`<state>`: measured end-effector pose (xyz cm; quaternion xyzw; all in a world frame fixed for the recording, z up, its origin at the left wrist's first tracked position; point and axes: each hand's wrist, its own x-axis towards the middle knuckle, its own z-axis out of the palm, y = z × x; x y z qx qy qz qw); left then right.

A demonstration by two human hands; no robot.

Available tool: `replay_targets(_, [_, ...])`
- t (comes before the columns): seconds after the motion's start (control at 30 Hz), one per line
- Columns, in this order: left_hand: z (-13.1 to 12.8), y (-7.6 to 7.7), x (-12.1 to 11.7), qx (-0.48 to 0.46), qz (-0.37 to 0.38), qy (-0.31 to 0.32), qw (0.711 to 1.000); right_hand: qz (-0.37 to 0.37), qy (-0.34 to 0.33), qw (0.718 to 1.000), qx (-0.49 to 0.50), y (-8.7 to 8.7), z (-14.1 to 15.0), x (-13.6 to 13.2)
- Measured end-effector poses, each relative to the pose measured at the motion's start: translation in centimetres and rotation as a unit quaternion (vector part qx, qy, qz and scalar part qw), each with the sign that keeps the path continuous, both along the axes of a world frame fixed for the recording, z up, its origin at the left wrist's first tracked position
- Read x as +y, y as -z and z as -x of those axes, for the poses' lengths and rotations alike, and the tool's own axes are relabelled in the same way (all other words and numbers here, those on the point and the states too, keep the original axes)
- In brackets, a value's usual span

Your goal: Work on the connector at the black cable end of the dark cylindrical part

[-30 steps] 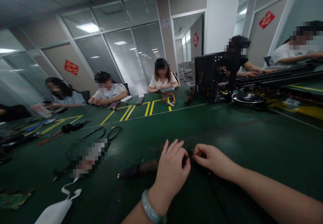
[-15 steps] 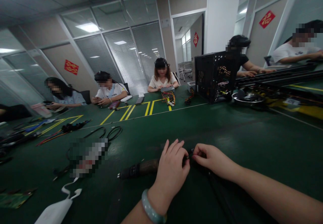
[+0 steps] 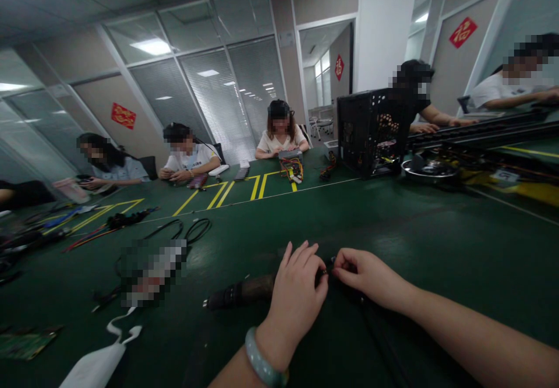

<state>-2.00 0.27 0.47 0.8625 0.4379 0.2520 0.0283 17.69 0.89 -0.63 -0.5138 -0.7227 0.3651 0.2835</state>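
Observation:
My left hand [image 3: 299, 295], with a pale green bangle on its wrist, pinches a small dark part with thumb and forefinger on the green table [image 3: 393, 225]. My right hand [image 3: 367, 276] pinches the other end of the same small dark connector [image 3: 328, 268], fingertips almost touching the left ones. What the part is stays too small and dark to name. A dark cylindrical tool [image 3: 238, 293] lies on the table just left of my left hand, partly hidden behind it. A black cable [image 3: 375, 330] runs toward me under my right forearm.
A blurred-out box [image 3: 151, 271], black cable loops [image 3: 192, 230] and a white mask [image 3: 98, 362] lie to the left. An open black computer case [image 3: 371, 131] and a metal bowl [image 3: 425, 169] stand at the back right. Several people sit around the far side of the table.

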Motion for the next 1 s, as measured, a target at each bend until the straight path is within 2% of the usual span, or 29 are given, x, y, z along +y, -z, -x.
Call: replay_targets(1.0, [0.14, 0.14, 0.05, -0.002, 0.012, 0.012, 1.000, -0.007, -0.005, 1.000, 0.005, 0.51, -0.05, 0.20])
